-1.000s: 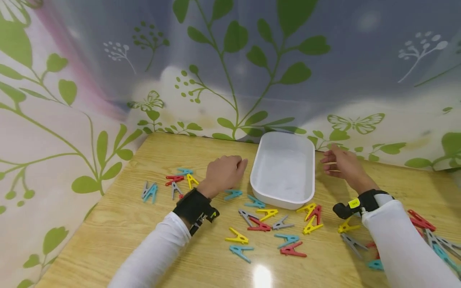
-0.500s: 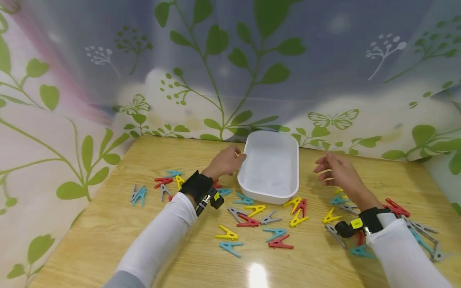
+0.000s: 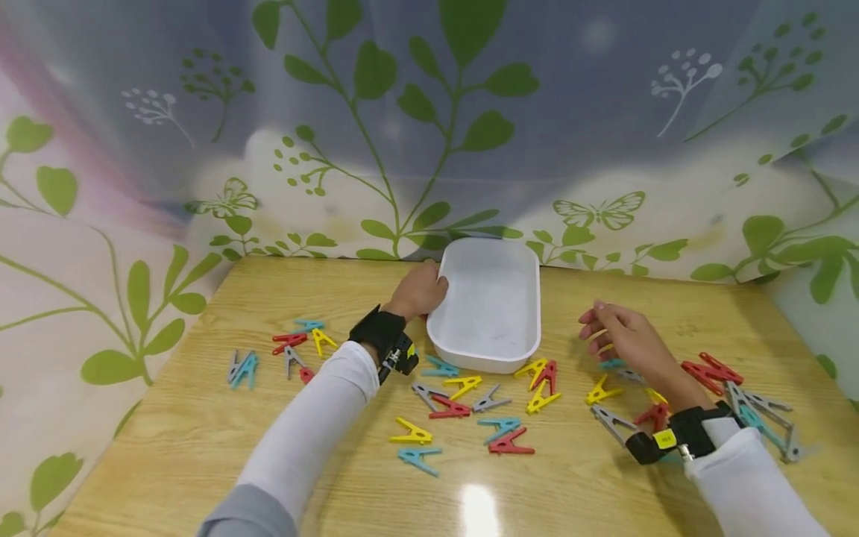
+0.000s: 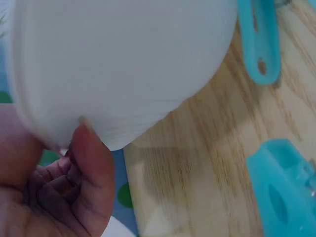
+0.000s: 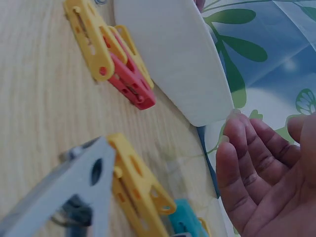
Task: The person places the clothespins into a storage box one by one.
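Observation:
A white plastic tub (image 3: pixel 485 298) stands at the back of the table near the patterned cloth. At its left rim my left hand (image 3: pixel 419 289) grips the edge; the left wrist view has the thumb (image 4: pixel 94 163) against the wall and the other fingers curled. To the right of the tub my right hand (image 3: pixel 620 335) hovers over the table, fingers loosely bent and apart from everything. Beneath and beside that hand lie plastic clothes pegs, among them a yellow peg (image 3: pixel 603 389) and a grey peg (image 3: pixel 612 424).
Several blue, red, yellow and grey pegs lie scattered in front of the tub, such as a red peg (image 3: pixel 511 441). A group with a blue peg (image 3: pixel 244 370) is at the left. More, including a red peg (image 3: pixel 713 371), lie at the right. The cloth (image 3: pixel 322 134) hangs behind.
My left hand has moved from beside the tub to its left rim and taken hold of it. My right hand has lowered slightly. The head view has shifted to the right.

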{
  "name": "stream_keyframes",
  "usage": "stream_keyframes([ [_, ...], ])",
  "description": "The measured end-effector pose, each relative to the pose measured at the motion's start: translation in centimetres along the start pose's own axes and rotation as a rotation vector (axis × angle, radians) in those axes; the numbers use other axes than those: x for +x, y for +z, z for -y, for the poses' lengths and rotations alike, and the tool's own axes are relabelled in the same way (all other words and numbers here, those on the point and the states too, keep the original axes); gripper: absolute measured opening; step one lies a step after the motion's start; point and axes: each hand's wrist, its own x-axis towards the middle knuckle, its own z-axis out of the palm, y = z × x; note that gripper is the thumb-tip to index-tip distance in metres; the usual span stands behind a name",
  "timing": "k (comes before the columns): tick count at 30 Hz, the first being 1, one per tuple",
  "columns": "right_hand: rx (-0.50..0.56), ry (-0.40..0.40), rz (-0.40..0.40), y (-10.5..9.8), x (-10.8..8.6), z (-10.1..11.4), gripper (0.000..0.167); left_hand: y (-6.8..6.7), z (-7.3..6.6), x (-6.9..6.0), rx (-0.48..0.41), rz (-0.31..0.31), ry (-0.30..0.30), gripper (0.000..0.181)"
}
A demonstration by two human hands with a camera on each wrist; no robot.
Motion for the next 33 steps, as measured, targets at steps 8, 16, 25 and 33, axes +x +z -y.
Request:
stream_keyframes([
  [8, -0.016, 0.015, -0.003, 0.3, -0.8, -0.5, 0.063, 0.5, -0.7, 0.5, 0.105, 0.023, -0.049, 0.029],
  [16, -0.050, 0.008, -0.027, -0.1, -1.7, -1.2, 0.060, 0.5, -0.7, 0.9, 0.177, 0.101, -0.071, 0.023],
  [25, -0.189, -0.032, -0.105, -2.4, -3.4, -1.3, 0.056, 0.4, -1.5, 0.8, 0.187, 0.081, -0.104, 0.026],
  [33, -0.323, -0.031, -0.209, -4.7, -4.6, -3.7, 0.053, 0.7, -1.4, 0.7, 0.174, 0.067, -0.087, 0.029],
])
